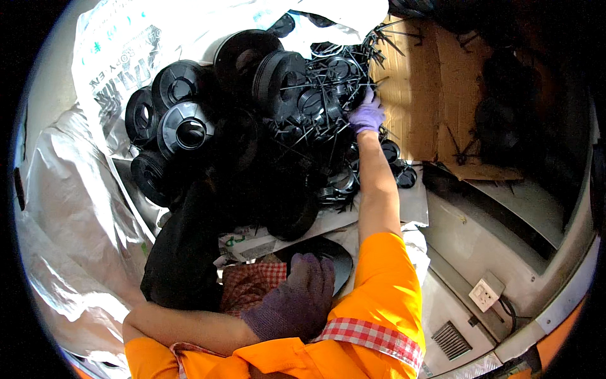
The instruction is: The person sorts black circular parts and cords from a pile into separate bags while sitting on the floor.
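My right hand (pixel 367 116), in a purple glove, reaches far forward to the right edge of a tangle of thin black plastic stems (pixel 325 104). Its fingers look spread against the stems, with the tips partly hidden among them. Close to my body, my left hand (pixel 291 298), in a darker purple glove, is bent over the edge of a dark, flat, rounded plastic piece (pixel 341 260). Left of the tangle sit several black plastic rings with round openings, among them a flanged ring (pixel 187 128) and a thick stack of discs (pixel 279 82).
White plastic sacking (pixel 69 215) lies along the left and back. Brown cardboard (pixel 404 82) lines the far right, with stray stems on it. A white socket box (pixel 487 291) with a cable sits low on the right panel. Red checked cloth (pixel 252 284) lies by my left hand.
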The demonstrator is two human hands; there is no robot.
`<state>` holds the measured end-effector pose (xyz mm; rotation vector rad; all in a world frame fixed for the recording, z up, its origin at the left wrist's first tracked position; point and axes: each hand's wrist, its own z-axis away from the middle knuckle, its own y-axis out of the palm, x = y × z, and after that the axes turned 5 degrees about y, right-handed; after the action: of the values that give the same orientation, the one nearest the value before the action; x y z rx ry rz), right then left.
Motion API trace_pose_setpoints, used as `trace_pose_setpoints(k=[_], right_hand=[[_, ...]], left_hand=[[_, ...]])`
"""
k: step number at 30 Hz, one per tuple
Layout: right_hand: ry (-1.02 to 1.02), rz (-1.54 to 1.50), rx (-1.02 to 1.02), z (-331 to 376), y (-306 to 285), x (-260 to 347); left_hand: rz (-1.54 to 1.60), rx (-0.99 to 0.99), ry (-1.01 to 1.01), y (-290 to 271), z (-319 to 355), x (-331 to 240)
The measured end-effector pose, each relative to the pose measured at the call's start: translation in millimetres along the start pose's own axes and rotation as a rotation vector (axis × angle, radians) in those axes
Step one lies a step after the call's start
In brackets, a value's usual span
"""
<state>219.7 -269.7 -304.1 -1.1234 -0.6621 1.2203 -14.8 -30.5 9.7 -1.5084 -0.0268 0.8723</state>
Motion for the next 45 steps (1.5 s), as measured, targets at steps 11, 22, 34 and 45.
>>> trace_pose_setpoints(k=[11, 22, 34, 45], right_hand=[[-0.071, 0.108, -0.145, -16, 34, 8], [-0.051, -0.007, -0.033, -10, 18, 6], [-0.362, -1.527, 0.445, 3, -39, -63], [-0.270, -1.425, 0.162, 265, -227, -109]], left_hand=[[-0.044, -0.023, -0.094, 6, -5, 2], [-0.006, -0.049, 0.006, 12, 6, 1], [0.147, -0.098, -0.006, 50, 22, -44], [-0.083, 0.344, -0.097, 39, 37, -52]])
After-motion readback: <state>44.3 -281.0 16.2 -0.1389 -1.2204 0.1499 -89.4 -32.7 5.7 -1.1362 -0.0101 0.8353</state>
